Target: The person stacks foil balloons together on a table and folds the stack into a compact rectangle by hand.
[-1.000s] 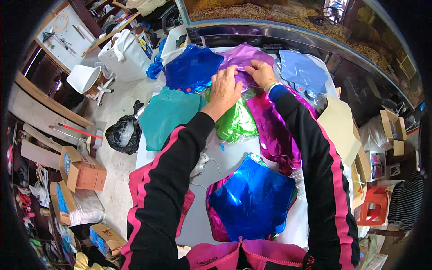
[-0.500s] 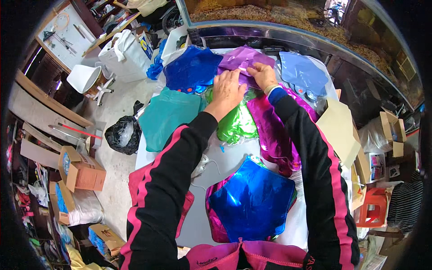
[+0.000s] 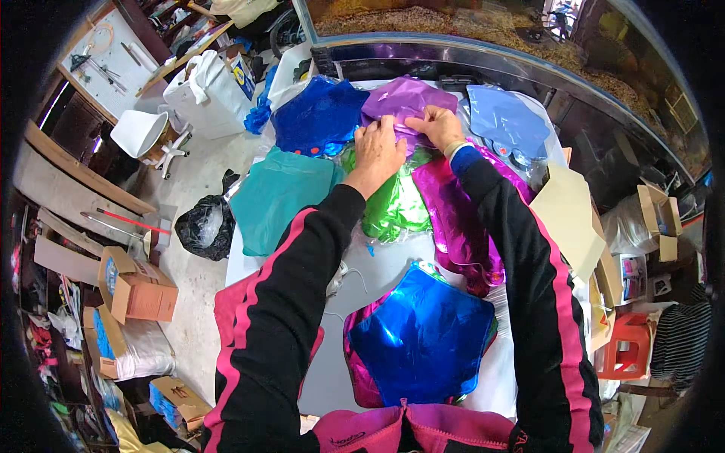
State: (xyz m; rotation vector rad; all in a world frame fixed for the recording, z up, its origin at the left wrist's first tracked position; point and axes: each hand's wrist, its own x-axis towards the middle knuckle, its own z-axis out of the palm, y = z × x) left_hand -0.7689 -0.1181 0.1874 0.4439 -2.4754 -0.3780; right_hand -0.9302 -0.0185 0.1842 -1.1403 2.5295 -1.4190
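Flat, shiny foil shapes that look like uninflated balloons lie in stacks on the table. At the far middle is a purple foil balloon. My right hand pinches its near part between thumb and fingers. Beside it, my left hand is closed at the same foil's near edge, fingers bent and their tips partly hidden. Below my hands lie a green foil stack in clear plastic and a magenta one. A dark blue stack is left of them, a pale blue one right.
A teal stack lies at the table's left, and a star-shaped blue foil balloon tops a pile near me. White string is beside my left sleeve. Cardboard boxes and a black bag stand left; a red stool is right.
Both hands have shifted slightly left at the purple foil, and the right thumb and fingers now sit a little further along its near part. The stacks lie as before.
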